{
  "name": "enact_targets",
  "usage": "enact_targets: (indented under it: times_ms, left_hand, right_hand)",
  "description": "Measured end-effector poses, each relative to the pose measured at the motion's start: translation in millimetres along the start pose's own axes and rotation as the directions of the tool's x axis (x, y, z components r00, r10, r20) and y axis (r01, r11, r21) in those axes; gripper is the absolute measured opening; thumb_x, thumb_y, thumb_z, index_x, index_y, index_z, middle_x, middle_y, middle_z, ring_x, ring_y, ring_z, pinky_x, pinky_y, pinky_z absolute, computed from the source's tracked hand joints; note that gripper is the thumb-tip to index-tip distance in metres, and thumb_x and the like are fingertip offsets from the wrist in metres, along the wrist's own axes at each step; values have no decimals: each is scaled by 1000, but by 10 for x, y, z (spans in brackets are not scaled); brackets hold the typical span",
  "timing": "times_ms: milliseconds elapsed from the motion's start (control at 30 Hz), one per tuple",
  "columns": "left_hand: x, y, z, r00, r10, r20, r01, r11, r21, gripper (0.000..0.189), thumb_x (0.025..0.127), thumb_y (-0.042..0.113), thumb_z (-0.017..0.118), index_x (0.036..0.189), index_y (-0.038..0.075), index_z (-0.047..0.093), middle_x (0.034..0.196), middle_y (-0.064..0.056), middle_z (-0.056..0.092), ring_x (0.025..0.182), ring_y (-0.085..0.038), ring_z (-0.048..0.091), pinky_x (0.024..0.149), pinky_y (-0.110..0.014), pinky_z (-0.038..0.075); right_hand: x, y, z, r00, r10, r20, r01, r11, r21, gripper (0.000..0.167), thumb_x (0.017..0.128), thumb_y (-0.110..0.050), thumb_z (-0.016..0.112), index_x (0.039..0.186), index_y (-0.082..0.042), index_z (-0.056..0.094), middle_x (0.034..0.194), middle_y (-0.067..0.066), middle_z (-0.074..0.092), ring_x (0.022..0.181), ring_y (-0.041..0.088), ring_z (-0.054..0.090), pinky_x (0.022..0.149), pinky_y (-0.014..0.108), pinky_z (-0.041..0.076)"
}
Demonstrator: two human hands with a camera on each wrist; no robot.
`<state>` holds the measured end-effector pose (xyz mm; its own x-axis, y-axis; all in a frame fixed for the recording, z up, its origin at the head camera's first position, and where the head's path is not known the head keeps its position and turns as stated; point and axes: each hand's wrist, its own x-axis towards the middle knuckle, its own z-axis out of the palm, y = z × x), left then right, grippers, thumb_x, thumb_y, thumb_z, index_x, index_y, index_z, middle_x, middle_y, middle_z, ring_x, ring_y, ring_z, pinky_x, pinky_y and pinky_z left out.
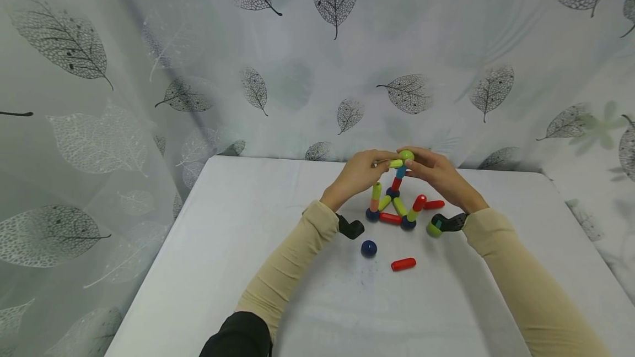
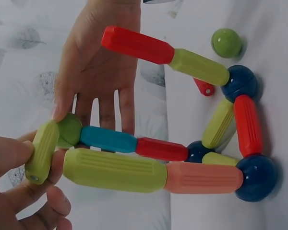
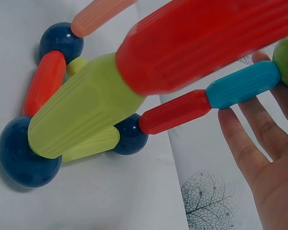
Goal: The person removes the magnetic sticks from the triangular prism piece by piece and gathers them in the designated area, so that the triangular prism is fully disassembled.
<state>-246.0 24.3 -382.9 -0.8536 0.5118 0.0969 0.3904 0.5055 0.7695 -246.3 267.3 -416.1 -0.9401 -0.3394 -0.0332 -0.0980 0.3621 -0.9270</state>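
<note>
My left hand (image 1: 358,174) pinches a yellow-green magnetic rod (image 2: 41,152) between thumb and fingers. One end of that rod meets a green ball (image 1: 407,155), which my right hand (image 1: 440,177) holds between thumb and finger. Below the ball, a blue rod (image 2: 108,139) and a red rod (image 2: 161,148) form a post on a dark blue ball (image 3: 130,135). The triangular base has two more dark blue balls at its corners. One carries a salmon rod (image 2: 204,178) topped by yellow-green, the other a yellow-green rod (image 3: 86,105) topped by red.
On the white table (image 1: 278,208), a loose dark blue ball (image 1: 369,248) and a red rod (image 1: 403,264) lie in front of the structure. Another red rod (image 1: 434,204) and a green ball (image 1: 434,229) are to its right. Leaf-patterned cloth (image 1: 297,87) hangs behind.
</note>
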Motion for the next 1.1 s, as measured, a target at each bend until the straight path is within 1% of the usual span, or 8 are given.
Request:
enact_targets:
  times_ms: [100,200,267,333,500,600,767,1100]
  left_hand:
    - [-40,-19,-24,1000,-4,-25,4,1000,0,35,110,27,55,143,27,65,136,-1,70,104,-13,68,77,-24,54]
    - [-91,-50,-57,998,1,-56,-1,1000,9,35,109,27,55,143,28,65,131,0,72,96,-12,65,72,-23,50]
    - [-127,-78,-77,997,4,-71,-2,1000,19,35,109,26,56,143,28,65,126,0,73,87,-13,61,65,-23,47]
    - [-171,-105,-95,997,4,-80,-1,999,39,37,109,25,56,145,27,63,124,-1,73,82,-14,57,62,-23,43]
    - [-298,-187,-123,996,-12,-91,21,995,102,38,108,24,59,146,21,62,129,-5,71,88,-16,58,67,-24,45]
    - [-376,-248,-134,995,-31,-93,42,991,125,36,107,23,59,142,16,64,131,-6,71,93,-17,60,72,-25,46]
    - [-510,-362,-133,996,-50,-80,60,990,131,32,107,22,60,136,13,68,126,-6,73,93,-18,61,73,-25,45]
    - [-728,-495,-50,995,-100,-24,103,985,142,27,103,21,66,129,15,68,123,-4,74,101,-19,63,81,-30,48]
  right_hand:
    - [9,8,8,1000,7,-4,-7,1000,0,50,109,-32,55,155,-16,46,157,5,48,140,27,54,106,25,52]
    - [17,19,10,1000,3,-2,-3,1000,1,51,109,-33,55,156,-15,46,156,6,49,141,29,54,105,22,52]
    - [20,24,9,1000,-3,1,3,1000,-6,51,110,-34,54,156,-16,46,155,7,51,140,28,55,107,25,52]
    - [20,24,7,1000,-17,7,17,1000,-9,49,110,-34,54,155,-17,47,152,10,55,139,27,57,110,34,51]
    - [26,15,3,999,-36,20,36,999,-13,47,110,-36,52,155,-20,48,146,14,62,135,20,61,116,54,44]
    - [31,10,2,999,-27,18,28,999,-20,47,110,-38,53,154,-22,48,145,12,63,134,19,61,117,55,44]
    - [29,4,-2,1000,-14,14,14,1000,-24,46,109,-38,54,152,-23,50,143,10,64,136,24,60,117,55,44]
    - [8,-44,19,999,-17,30,18,1000,-16,46,109,-35,54,153,-21,49,144,13,62,136,30,58,118,64,39]
